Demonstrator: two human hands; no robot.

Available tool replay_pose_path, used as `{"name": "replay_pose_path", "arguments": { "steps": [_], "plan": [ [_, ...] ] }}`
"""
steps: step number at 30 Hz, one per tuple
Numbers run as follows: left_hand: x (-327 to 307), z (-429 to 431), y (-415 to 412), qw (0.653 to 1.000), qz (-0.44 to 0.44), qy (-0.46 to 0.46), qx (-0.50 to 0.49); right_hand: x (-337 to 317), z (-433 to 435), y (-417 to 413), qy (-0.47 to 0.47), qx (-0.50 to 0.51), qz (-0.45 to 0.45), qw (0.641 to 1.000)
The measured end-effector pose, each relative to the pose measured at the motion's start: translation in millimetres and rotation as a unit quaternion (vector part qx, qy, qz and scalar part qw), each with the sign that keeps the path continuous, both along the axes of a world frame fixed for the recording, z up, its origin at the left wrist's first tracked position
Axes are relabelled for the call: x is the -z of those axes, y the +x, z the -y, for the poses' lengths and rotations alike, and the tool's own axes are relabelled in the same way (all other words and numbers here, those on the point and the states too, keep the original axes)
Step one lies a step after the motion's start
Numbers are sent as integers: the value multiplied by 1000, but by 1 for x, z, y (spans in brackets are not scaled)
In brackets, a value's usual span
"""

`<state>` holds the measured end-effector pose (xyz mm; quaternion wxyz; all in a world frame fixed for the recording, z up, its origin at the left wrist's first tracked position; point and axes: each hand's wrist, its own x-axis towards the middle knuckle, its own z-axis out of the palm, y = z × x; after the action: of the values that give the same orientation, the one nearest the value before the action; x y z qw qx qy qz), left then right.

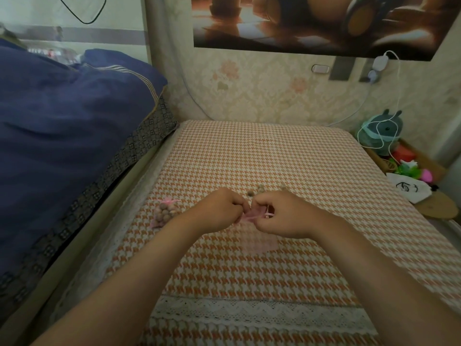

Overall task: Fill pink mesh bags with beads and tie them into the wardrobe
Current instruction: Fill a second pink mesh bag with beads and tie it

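A sheer pink mesh bag (259,242) hangs flat over the orange houndstooth cloth (249,156), and both hands pinch its mouth. My left hand (219,211) grips the left side of the opening. My right hand (282,216) grips the right side, with the pink drawstring showing between its fingers. The bag looks empty. A few brown beads (257,192) lie on the cloth just beyond my knuckles. To the left lies a filled pink mesh bag (164,212), tied with a pink ribbon and full of brown beads.
A dark blue quilt (62,126) is piled on the bed at the left. At the right edge stand a teal plush toy (381,132) with a white cable, colourful small items and a white pouch (409,191). A wallpapered wall rises behind the cloth.
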<state>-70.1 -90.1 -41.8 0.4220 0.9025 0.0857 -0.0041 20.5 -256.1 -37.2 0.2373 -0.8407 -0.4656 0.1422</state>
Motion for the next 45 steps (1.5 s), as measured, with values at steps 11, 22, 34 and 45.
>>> {"name": "replay_pose_path", "arguments": {
  "steps": [11, 22, 34, 45],
  "plan": [
    [-4, -14, -14, 996, -2, 71, 62, -5, 1, -4, -41, -27, 41, 998],
    [0, -13, -13, 987, -6, 162, -10, 7, -7, -6, -88, -28, 35, 995],
    [1, -11, 4, 988, 52, 114, -86, 17, 15, 40, 121, 168, 6, 978],
    [9, 3, 22, 990, 61, 104, -77, 55, -2, 58, -37, 204, 68, 976]
  ]
}}
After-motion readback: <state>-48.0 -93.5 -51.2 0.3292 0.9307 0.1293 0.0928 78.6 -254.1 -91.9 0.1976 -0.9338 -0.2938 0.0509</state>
